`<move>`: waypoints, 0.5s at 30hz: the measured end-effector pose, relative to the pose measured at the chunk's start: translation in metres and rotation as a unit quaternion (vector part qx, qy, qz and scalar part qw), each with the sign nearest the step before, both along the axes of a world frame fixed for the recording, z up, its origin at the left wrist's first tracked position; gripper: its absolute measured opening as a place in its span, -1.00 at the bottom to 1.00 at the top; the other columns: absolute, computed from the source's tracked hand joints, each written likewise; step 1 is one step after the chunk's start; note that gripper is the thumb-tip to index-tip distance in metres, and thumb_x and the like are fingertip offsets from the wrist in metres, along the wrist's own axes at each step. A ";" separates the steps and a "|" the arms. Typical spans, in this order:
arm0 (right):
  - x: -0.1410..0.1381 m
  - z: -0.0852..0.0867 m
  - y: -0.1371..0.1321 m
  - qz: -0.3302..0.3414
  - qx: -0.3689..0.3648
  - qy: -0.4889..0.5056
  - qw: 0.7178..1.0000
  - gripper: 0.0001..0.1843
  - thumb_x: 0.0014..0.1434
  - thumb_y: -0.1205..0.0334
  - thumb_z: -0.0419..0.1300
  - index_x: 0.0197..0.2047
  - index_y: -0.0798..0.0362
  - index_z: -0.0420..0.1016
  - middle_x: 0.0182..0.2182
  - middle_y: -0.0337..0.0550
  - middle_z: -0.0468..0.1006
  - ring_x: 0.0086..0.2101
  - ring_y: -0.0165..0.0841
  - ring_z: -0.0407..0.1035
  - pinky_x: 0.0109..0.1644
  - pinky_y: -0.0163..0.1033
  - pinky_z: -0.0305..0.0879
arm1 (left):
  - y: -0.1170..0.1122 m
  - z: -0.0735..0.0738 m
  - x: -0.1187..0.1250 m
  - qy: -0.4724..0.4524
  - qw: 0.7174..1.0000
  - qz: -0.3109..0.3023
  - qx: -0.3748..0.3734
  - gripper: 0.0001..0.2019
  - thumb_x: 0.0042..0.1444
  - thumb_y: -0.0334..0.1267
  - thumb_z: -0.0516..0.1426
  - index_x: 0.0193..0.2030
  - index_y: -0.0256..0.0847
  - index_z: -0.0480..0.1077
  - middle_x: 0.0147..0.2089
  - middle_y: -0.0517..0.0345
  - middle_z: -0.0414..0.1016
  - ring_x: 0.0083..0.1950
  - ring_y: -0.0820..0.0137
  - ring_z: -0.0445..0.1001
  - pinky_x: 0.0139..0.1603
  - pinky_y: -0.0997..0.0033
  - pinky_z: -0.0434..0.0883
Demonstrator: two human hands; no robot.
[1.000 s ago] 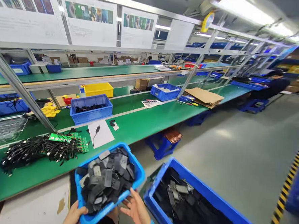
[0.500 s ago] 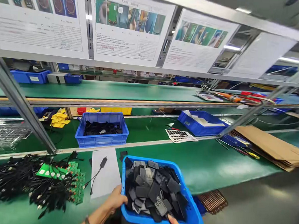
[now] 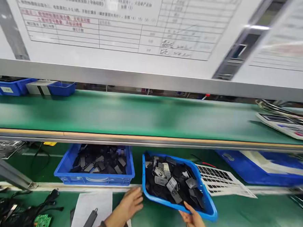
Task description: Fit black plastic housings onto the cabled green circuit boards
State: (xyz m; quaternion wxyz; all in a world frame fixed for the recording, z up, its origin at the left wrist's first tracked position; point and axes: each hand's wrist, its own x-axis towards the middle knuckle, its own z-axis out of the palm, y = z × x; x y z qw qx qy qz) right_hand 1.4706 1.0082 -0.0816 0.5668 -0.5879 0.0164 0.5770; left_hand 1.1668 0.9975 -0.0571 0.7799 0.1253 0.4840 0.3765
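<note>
Light-blue basket (image 3: 210,210): moved back from the near part of the tabletop (image 3: 263,216) since half a second ago, now just right of the blue bin (image 3: 93,181); filled with black and grey pieces (image 3: 172,184); whether it rests fully cannot be told.
Right hand (image 3: 195,221): thumb over the near rim, other fingers closed underneath.
Left hand (image 3: 130,204): fingers loosely spread, nothing visibly held, beside the left rim; contact unclear.
White paper (image 3: 92,199): on the tabletop, bearing a black device (image 3: 91,221).
</note>
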 end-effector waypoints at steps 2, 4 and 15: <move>0.001 -0.008 0.048 0.006 -0.037 -0.008 0.999 -0.72 -0.19 0.53 0.34 -0.42 0.07 0.39 -0.57 -0.18 0.54 -0.51 -0.18 0.54 -0.41 -0.20 0.61 | -0.006 -0.012 -0.041 -0.014 0.995 0.064 -0.069 0.09 -0.19 0.39 0.26 0.33 -0.26 0.00 0.22 -0.41 0.32 0.10 0.02 0.49 0.03 0.14 0.45; -0.002 -0.016 0.088 0.024 -0.065 -0.013 0.998 -0.74 -0.17 0.52 0.32 -0.43 0.06 0.39 -0.57 -0.18 0.53 -0.43 -0.11 0.57 -0.30 -0.09 0.62 | -0.011 -0.023 -0.095 -0.022 0.958 0.258 -0.125 0.03 -0.04 0.38 0.18 0.40 -0.15 -0.14 0.18 -0.36 0.33 0.00 0.02 0.54 -0.01 0.04 0.49; -0.032 -0.039 0.125 0.026 -0.088 0.041 0.995 -0.77 0.12 0.24 0.35 -0.23 0.12 0.39 -0.22 0.11 0.56 -0.01 -0.04 0.51 -0.04 -0.12 0.55 | 0.044 0.033 -0.249 0.085 0.901 0.401 -0.142 -0.84 0.11 -0.48 0.14 -0.17 -0.32 0.28 -0.30 0.01 0.38 -0.34 0.23 0.50 -0.31 0.07 0.59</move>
